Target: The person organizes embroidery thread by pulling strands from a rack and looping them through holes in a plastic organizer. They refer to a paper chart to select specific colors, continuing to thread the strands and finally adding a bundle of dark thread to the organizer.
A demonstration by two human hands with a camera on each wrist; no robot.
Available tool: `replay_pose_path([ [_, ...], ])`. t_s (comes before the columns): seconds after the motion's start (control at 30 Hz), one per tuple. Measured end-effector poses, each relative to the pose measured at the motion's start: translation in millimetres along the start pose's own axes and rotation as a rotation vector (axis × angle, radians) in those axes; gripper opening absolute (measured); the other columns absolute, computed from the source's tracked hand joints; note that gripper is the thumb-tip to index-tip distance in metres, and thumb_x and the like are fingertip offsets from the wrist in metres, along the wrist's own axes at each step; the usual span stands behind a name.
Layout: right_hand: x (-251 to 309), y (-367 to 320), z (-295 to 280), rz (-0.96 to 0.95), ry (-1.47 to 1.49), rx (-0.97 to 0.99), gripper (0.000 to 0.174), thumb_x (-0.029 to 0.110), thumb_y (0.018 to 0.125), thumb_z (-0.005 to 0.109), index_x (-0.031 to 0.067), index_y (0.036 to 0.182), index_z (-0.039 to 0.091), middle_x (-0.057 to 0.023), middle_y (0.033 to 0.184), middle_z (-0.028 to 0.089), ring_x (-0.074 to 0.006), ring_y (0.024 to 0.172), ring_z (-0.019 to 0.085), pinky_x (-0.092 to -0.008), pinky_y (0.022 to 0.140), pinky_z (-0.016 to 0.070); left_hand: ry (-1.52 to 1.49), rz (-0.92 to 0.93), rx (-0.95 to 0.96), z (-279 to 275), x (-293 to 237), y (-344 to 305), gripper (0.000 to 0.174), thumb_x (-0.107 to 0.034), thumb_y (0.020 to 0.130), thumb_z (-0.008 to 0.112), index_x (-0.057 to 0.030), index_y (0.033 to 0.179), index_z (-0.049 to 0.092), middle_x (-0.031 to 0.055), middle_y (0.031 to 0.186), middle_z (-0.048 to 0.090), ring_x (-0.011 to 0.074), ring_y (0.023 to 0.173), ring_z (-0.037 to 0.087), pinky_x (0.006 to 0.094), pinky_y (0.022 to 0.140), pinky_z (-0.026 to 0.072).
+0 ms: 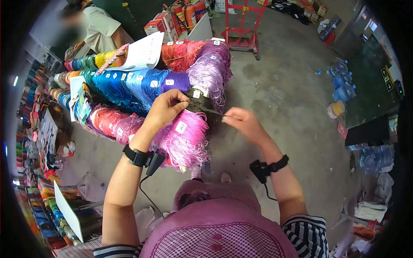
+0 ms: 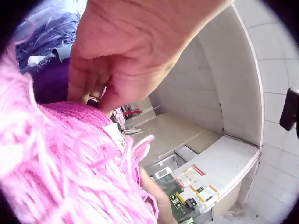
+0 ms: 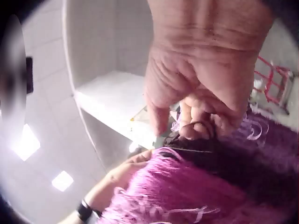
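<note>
Dark olive thread point(image 1: 198, 103) lies bundled at the end of a rack, between purple skeins point(image 1: 211, 71) and pink skeins point(image 1: 185, 133). My left hand point(image 1: 165, 107) pinches some of it at the bundle's near left side, thumb against fingers. To the right, my right hand point(image 1: 245, 124) pinches the end of a dark strand drawn out from the bundle. In the right wrist view the fingers of that hand point(image 3: 201, 98) are curled around dark thread. Pink yarn point(image 2: 70, 163) fills the lower left wrist view, below my left hand point(image 2: 126, 51), whose fingertips are partly hidden.
Blue skeins point(image 1: 133, 86) and white paper sheets point(image 1: 144, 51) are on the racks to the left. A person in a pale shirt point(image 1: 101, 28) is at the upper left. Behind the racks stand a red hand cart point(image 1: 243, 26) and fire extinguishers point(image 1: 189, 17). Water bottles point(image 1: 344, 86) stand at right.
</note>
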State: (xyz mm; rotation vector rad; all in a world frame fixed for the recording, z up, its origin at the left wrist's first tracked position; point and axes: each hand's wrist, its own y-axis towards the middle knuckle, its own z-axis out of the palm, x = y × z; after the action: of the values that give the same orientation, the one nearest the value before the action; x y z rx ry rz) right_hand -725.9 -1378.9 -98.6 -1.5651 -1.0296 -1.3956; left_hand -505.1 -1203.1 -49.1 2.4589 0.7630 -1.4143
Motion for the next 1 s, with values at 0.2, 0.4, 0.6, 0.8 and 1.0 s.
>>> replay_pose_path([
  [0.2,-91,-144,-177,0.29,-0.167,-0.59,0.01,0.017,0.086,0.064,0.007,0.084,0.066,0.0042,0.079,0.061,-0.0069,0.076,0.053,-0.0242,0.069,0.0432,0.018,-0.006,-0.03,4,1,-1,0.007,-0.003,0.087,0.066,-0.0021,0.091,0.06,-0.003,0.086,0.06,0.0047,0.078,0.052,0.0196,0.071,0.0434],
  [0.4,-189,-402,-343,0.723,-0.628,-1.305,0.028,0.026,0.08,0.066,-0.0001,0.09,0.068,-0.0087,0.077,0.064,-0.0221,0.07,0.061,-0.0365,0.071,0.0515,0.024,-0.101,-0.008,3,-5,-2,0.006,-0.001,0.089,0.063,-0.0023,0.094,0.06,-0.0029,0.09,0.059,0.0043,0.083,0.051,0.0188,0.073,0.0427],
  [0.6,-95,-158,-132,0.182,0.58,-0.575,0.032,0.02,0.092,0.06,0.0031,0.119,0.055,-0.0042,0.099,0.061,-0.0152,0.087,0.061,-0.0315,0.077,0.0509,-0.143,0.008,0.045,3,5,1,0.006,-0.004,0.093,0.058,-0.0045,0.099,0.057,-0.0051,0.089,0.056,0.0031,0.079,0.049,0.0176,0.069,0.04],
  [0.8,-20,13,34,-0.165,0.399,-0.183,0.024,0.01,0.081,0.074,0.0025,0.101,0.064,0.0022,0.089,0.059,-0.0064,0.081,0.054,-0.0203,0.07,0.0423,-0.111,-0.008,0.035,3,6,1,0.004,-0.005,0.093,0.058,-0.0047,0.097,0.056,-0.0051,0.088,0.055,0.003,0.078,0.048,0.0177,0.068,0.0395],
  [1.0,-13,34,30,-0.337,-0.17,-0.115,0.016,0.005,0.084,0.069,0.0031,0.097,0.06,0.0014,0.089,0.061,-0.006,0.074,0.052,-0.0193,0.068,0.0409,-0.058,0.016,0.01,3,5,2,0.007,-0.003,0.092,0.059,-0.0034,0.098,0.056,-0.0033,0.089,0.055,0.0048,0.081,0.049,0.0196,0.072,0.0418],
])
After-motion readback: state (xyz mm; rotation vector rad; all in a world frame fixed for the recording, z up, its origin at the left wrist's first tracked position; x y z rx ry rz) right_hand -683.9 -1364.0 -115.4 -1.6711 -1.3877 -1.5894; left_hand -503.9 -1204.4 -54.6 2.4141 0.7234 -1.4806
